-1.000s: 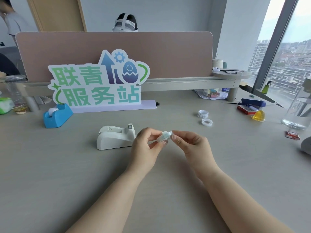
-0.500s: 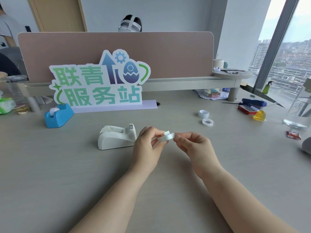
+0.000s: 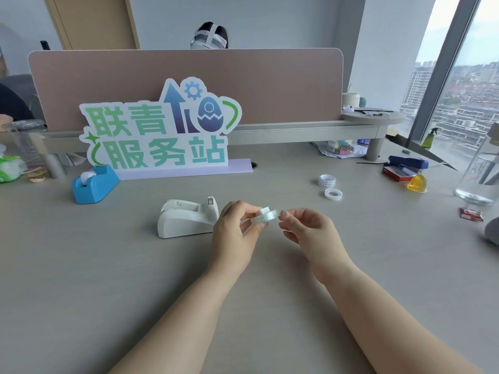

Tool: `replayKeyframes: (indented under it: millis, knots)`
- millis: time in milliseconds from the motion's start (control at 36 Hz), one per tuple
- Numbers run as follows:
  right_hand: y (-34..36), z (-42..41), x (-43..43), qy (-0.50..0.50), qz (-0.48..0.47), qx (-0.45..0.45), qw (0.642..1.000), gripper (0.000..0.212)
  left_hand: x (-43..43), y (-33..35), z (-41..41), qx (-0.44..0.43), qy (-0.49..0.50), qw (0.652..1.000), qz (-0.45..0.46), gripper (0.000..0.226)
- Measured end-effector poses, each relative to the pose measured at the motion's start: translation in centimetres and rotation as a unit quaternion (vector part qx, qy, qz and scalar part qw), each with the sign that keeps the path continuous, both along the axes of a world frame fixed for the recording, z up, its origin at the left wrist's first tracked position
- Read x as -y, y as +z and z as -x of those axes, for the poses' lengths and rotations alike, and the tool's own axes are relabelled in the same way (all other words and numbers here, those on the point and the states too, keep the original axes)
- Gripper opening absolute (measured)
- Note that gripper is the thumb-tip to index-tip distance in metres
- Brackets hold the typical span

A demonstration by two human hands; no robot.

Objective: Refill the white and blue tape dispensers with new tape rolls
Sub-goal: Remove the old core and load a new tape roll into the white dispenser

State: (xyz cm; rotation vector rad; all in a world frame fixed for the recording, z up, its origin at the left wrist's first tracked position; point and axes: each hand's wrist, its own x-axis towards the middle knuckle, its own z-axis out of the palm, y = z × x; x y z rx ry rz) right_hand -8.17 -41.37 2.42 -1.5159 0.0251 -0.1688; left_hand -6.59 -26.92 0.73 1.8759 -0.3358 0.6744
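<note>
You held the tape roll [image 3: 267,215] above the table [image 3: 108,279] just right of the white dispenser [image 3: 186,218], left hand [image 3: 235,233] fingers gripping it and right hand [image 3: 310,230] fingers pinching its edge, probably to find the loose end before loading.

glass jar [image 3: 483,176] cut off, right edge

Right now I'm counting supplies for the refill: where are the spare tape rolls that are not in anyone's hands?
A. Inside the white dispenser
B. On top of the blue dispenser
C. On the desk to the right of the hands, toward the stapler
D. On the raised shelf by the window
C: a short stack of spare tape rolls and a single roll lie on the desk, right of both hands and left of the blue stapler.
</note>
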Motion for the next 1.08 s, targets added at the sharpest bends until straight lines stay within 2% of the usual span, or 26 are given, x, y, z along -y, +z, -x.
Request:
replayKeyframes:
  millis: [111, 361, 528, 611, 694, 833, 917, 1000, 1083]
  knots:
    - [-0.1, -0.1, 0.0, 0.000, 0.015, 0.000, 1.000, 0.012, 0.1, 0.0, 0.1, -0.005, -0.015, 1.000, 0.000, 0.013]
    - [0.1, -0.3, -0.2, 0.027, 0.066, 0.002, 0.997, 0.017, 0.2, 0.0, 0.0, 0.004, -0.023, 1.000, -0.010, 0.015]
    - [0.5, -0.1, 0.0, 0.051, 0.019, 0.028, 0.998, 0.019, -0.2, -0.4, -0.5, -0.014, -0.003, 1.000, -0.006, 0.014]
    - [0.9, -0.1, 0.6, 0.024, -0.019, 0.035, 0.999, 0.018, -0.7, -0.5, -0.8, -0.023, 0.022, 0.999, 0.005, 0.015]
    - [0.8, -0.1, 0.9, -0.004, 0.012, 0.024, 1.000, 0.015, -0.7, -0.5, -0.7, -0.028, 0.018, 0.999, 0.007, 0.015]
    - [0.2, -0.2, 0.3, 0.004, 0.067, 0.029, 0.997, 0.022, -0.3, -0.3, -0.4, -0.022, 0.000, 1.000, 0.002, 0.015]
    - [-0.1, -0.4, -0.1, -0.011, 0.101, 0.041, 0.994, 0.016, -0.2, -0.3, -0.2, -0.024, -0.008, 1.000, 0.004, 0.014]
    - [-0.1, -0.5, -0.2, -0.017, 0.097, 0.047, 0.994, 0.009, -0.1, -0.2, -0.1, -0.031, -0.014, 0.999, -0.004, 0.015]
    - [-0.2, -0.5, -0.2, -0.005, 0.084, 0.043, 0.996, 0.012, -0.1, -0.3, -0.3, -0.033, -0.012, 0.999, -0.012, 0.015]
